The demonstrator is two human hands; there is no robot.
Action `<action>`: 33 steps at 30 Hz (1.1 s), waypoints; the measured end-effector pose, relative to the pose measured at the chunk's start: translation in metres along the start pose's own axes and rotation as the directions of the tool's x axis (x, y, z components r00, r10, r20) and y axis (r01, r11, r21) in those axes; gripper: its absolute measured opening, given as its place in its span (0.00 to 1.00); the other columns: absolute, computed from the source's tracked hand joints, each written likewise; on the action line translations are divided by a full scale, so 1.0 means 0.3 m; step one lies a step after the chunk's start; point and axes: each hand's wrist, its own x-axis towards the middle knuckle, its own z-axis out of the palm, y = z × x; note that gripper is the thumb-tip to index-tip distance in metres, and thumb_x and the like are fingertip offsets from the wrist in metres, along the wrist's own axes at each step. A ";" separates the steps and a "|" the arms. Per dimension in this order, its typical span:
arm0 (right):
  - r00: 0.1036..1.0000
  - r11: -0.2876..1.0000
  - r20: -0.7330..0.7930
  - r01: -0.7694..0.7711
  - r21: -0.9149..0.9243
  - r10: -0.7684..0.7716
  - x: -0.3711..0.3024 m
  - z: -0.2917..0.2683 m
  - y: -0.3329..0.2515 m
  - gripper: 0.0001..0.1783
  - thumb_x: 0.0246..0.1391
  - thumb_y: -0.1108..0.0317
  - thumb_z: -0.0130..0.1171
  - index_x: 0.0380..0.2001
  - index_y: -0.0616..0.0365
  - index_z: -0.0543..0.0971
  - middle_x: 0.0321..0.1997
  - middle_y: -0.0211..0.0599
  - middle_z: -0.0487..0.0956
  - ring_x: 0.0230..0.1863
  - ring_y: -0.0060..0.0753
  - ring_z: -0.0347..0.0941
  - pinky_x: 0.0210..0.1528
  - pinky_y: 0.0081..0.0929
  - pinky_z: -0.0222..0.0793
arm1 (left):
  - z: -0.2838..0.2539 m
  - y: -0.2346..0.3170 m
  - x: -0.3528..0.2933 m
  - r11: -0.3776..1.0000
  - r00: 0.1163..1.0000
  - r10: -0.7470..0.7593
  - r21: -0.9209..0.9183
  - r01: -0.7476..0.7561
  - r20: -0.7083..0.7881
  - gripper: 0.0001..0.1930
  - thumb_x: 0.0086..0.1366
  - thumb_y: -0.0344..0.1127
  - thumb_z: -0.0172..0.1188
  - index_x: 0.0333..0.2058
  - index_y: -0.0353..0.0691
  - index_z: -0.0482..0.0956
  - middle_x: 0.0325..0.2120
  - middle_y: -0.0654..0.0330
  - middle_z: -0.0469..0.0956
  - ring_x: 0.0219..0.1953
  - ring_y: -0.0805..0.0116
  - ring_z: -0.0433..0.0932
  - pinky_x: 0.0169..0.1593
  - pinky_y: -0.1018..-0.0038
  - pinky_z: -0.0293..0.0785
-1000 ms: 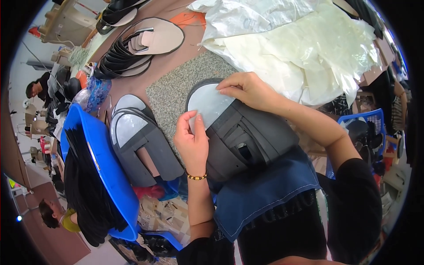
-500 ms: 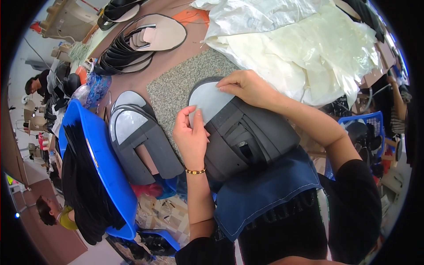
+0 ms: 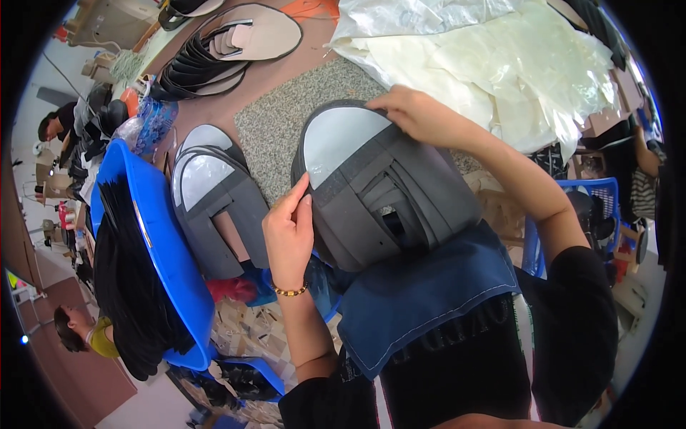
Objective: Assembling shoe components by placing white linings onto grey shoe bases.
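A thick stack of dark grey shoe uppers (image 3: 357,193) rests between my lap and a speckled stone slab (image 3: 286,107). On the top upper's rounded toe lies a smooth whitish toe piece (image 3: 346,136). At the toe's left edge, my left hand (image 3: 289,232) pinches the rim with its index finger and thumb. My right hand (image 3: 421,114) has its fingers drawn together over the rim at the upper right of the toe; their undersides are hidden. To the left stands a second stack of uppers (image 3: 221,207), also with whitish toe pieces.
A blue tub (image 3: 161,250) of long black pieces stands at the left. Black sandal parts with beige insoles (image 3: 268,43) lie on the brown table. Translucent plastic sheeting (image 3: 479,79) covers the far right. A blue crate (image 3: 589,186) is beyond my right arm. Two people are at the left.
My right hand has moved off the toe piece to the toe's right rim. My left hand has slid outward to the left edge. The toe piece is now uncovered by fingers.
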 end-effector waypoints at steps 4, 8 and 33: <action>0.978 0.979 -0.082 -0.187 0.079 0.193 -0.025 -0.004 0.015 0.16 0.60 0.63 0.54 0.49 0.57 0.78 0.45 0.48 0.76 0.48 0.46 0.73 0.52 0.33 0.69 | 0.047 0.001 0.038 0.975 0.959 0.179 0.168 -0.143 -0.220 0.18 0.61 0.35 0.62 0.48 0.33 0.77 0.40 0.48 0.77 0.39 0.54 0.75 0.46 0.67 0.70; 0.978 0.997 -0.197 -0.077 -0.016 0.072 -0.037 0.051 -0.047 0.20 0.55 0.66 0.60 0.50 0.62 0.76 0.45 0.43 0.75 0.50 0.42 0.71 0.53 0.30 0.66 | 0.112 0.029 0.077 0.845 0.872 0.413 0.467 -0.261 -0.261 0.22 0.57 0.35 0.66 0.48 0.29 0.74 0.44 0.47 0.74 0.46 0.48 0.72 0.53 0.62 0.67; 0.771 0.852 -0.370 0.503 -0.146 -0.519 -0.151 -0.045 -0.298 0.14 0.53 0.64 0.64 0.35 0.57 0.70 0.24 0.38 0.75 0.23 0.45 0.72 0.22 0.36 0.66 | -0.024 0.129 -0.074 0.896 0.950 0.125 -0.380 -0.232 -0.287 0.21 0.64 0.22 0.53 0.55 0.28 0.61 0.53 0.43 0.70 0.51 0.59 0.74 0.53 0.70 0.72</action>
